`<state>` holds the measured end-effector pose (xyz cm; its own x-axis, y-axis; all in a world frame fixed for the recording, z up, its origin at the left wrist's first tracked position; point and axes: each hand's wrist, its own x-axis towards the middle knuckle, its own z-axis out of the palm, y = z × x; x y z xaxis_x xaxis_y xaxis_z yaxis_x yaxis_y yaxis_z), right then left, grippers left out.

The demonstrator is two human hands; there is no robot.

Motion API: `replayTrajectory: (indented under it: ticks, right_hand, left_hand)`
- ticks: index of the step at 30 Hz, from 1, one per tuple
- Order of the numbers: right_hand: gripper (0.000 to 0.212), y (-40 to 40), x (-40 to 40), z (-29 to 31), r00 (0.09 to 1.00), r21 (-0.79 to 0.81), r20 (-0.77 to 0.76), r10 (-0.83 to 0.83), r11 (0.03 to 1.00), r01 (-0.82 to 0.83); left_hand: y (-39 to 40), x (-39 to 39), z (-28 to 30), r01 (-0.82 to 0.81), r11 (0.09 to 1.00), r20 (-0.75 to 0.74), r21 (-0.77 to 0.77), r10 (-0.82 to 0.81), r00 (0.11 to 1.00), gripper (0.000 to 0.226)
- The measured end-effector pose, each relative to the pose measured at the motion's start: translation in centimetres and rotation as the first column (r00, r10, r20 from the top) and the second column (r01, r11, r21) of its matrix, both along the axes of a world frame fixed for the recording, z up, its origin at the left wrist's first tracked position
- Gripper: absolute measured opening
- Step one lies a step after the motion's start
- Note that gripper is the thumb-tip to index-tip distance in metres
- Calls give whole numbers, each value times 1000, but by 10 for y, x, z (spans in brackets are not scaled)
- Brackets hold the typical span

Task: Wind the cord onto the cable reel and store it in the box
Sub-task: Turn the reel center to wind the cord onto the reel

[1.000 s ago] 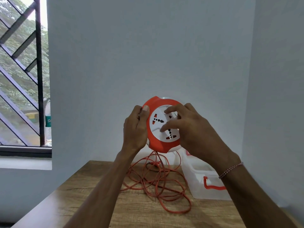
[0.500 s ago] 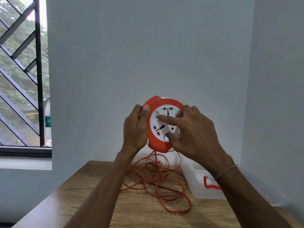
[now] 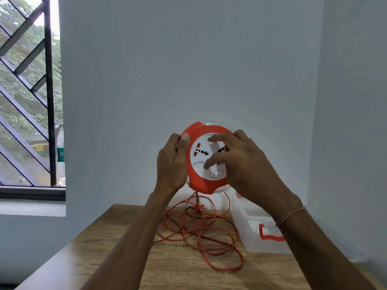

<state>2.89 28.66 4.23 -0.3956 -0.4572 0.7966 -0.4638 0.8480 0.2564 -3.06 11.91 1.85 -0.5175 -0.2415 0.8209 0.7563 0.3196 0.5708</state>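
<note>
I hold a round orange and white cable reel [image 3: 201,181] upright in the air above the table. My left hand [image 3: 172,164] grips its left rim, thumb on the orange ring. My right hand [image 3: 240,166] lies over the white socket face, fingers spread and pressing on it. An orange cord [image 3: 199,233] hangs from the reel's underside and lies in loose tangled loops on the wooden table [image 3: 178,268]. Its plug [image 3: 201,207] rests near the back of the pile. A clear plastic box [image 3: 254,229] with an orange latch stands right of the cord, partly behind my right forearm.
The table sits in a corner, with pale walls behind it and to the right. A window with a black diagonal grille [image 3: 27,97] is at the left, and a bottle [image 3: 60,151] stands on its sill.
My right hand has turned the white socket face round, and its fingers have shifted across it. The left hand has kept its grip on the rim. The cord loops have barely moved.
</note>
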Motion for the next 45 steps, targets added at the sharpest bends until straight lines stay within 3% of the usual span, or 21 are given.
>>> replayTrajectory:
  ticks: [4, 8, 14, 19, 21, 24, 27, 31, 36, 45]
  right_hand:
    - [50, -6, 4, -2, 995, 71, 64, -77, 995, 72]
    - [56, -6, 2, -4, 988, 93, 6, -152, 984, 150]
    - [57, -5, -7, -11, 982, -71, -73, -175, 983, 170]
    - [66, -8, -9, -8, 984, -177, 13, -179, 968, 178]
    - [64, -9, -10, -8, 987, -177, 7, -159, 972, 157]
    - [44, -5, -8, -7, 996, -192, -69, -59, 980, 44]
    - [31, -1, -6, -3, 993, -85, -116, 22, 996, -31]
    - [48, -3, 1, -1, 997, 41, 56, -55, 998, 53]
    - [60, -7, 2, -5, 986, 77, 33, -161, 984, 159]
    - [62, -10, -5, -13, 978, -176, -92, -189, 969, 171]
  left_hand:
    - [0, -1, 0, -2, 1000, 2, -9, 2, 1000, 36]
    - [-1, 0, -1, -2, 1000, 3, -11, 2, 1000, 39]
    - [-2, 0, 1, 25, 1000, 15, -1, -25, 1000, 40]
    - [0, 2, 0, 10, 1000, 4, -6, -10, 1000, 40]
    - [0, 2, 0, 7, 1000, 1, -3, -7, 1000, 39]
    - [0, 2, 0, 4, 1000, 0, -2, -4, 1000, 38]
    - [-1, 2, 0, 5, 1000, -2, 8, -5, 1000, 36]
    - [0, 2, 1, 20, 1000, 3, 11, -20, 1000, 34]
    - [1, 2, 0, 27, 1000, 6, -2, -27, 1000, 29]
    - [-2, 3, 1, 49, 999, -4, 15, -49, 999, 31]
